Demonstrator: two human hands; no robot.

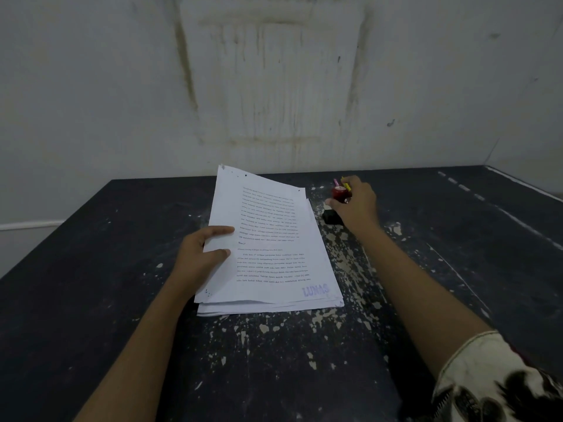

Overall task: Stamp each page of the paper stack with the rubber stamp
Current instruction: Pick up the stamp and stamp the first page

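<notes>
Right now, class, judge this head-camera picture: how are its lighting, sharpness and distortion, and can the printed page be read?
Head view: dim, even light, no glare, faint shadows; the paper stack is brightest; its body text is too soft to read, yet the blue stamp mark reads LUNAS; the patterned sleeve at the lower right corner looks smeared, stretched by the wide lens.

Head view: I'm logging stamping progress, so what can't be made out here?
Head view:
- Lower pages of the paper stack: covered by the top page.
- Rubber stamp face: underneath, behind the right hand.
- Printed text: too small; only the LUNAS mark reads.
- Pink and yellow items: mostly behind the right hand.
</notes>
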